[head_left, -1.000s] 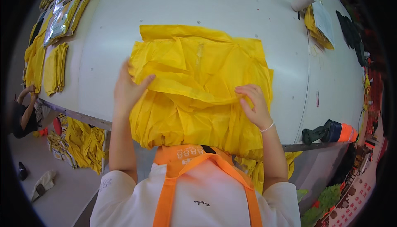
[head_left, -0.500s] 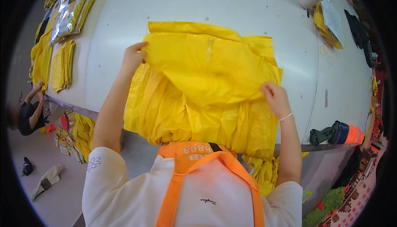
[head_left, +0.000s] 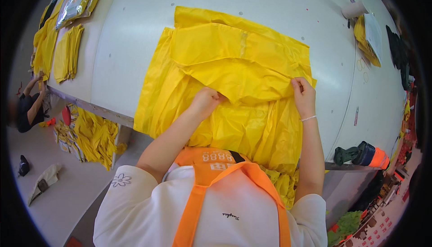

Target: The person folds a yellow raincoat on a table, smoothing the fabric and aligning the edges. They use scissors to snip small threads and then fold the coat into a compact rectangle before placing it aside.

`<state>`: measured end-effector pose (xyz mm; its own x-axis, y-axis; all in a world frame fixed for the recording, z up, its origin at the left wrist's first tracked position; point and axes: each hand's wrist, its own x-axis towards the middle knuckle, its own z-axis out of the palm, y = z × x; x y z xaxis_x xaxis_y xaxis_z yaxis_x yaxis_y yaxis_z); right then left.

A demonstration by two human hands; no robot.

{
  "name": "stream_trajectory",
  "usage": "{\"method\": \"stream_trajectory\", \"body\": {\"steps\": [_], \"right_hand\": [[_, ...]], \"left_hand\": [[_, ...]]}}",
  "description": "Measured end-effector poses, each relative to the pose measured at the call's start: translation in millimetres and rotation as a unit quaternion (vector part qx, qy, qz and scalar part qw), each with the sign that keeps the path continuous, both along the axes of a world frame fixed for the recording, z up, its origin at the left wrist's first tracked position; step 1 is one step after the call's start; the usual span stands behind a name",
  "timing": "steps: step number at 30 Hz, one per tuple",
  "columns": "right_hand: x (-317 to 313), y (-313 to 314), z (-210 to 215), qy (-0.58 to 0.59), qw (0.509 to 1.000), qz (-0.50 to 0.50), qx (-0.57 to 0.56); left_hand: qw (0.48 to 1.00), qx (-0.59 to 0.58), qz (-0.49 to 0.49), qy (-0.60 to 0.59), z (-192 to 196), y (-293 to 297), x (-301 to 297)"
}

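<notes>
Two hands [head_left: 206,103], one yellow flap [head_left: 239,78]

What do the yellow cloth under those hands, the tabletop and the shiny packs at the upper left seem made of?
Yellow cloth: probably thin coated synthetic, faintly glossy, judging by its crisp creases and soft sheen.
Tabletop: smooth, pale, semi-gloss board or painted metal; its blurred light reflections leave that open.
Packs: seemingly clear, glossy plastic film, from the bright highlights and yellow showing through.
</notes>
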<state>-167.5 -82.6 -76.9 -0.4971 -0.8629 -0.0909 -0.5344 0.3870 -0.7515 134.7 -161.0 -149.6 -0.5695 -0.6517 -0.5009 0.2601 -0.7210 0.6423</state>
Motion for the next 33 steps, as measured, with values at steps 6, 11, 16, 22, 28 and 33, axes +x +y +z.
{"method": "stream_trajectory", "body": {"steps": [6, 11, 16, 22, 28, 33], "right_hand": [[-4, -6, -18, -0.092, 0.993, -0.058, -0.052], [-14, -9, 0, 0.054, 0.99, -0.067, -0.108], [-2, -21, 40, 0.291, 0.937, -0.094, -0.166], [120, 19, 19, 0.059, 0.983, 0.169, -0.032], [155, 18, -30, -0.667, 0.726, -0.143, -0.087], [138, 5, -23, -0.628, 0.758, -0.17, -0.036]], "left_hand": [[0.99, 0.095, -0.074, -0.067, 17, 6, -24], [0.977, 0.164, 0.113, -0.079, 18, 9, -32], [0.936, 0.278, 0.132, -0.169, 40, 24, -32], [0.943, 0.315, 0.091, -0.053, 39, 21, -25], [0.948, 0.315, 0.026, 0.03, 36, 21, -23], [0.987, 0.13, 0.066, -0.066, 40, 12, -32]]}}
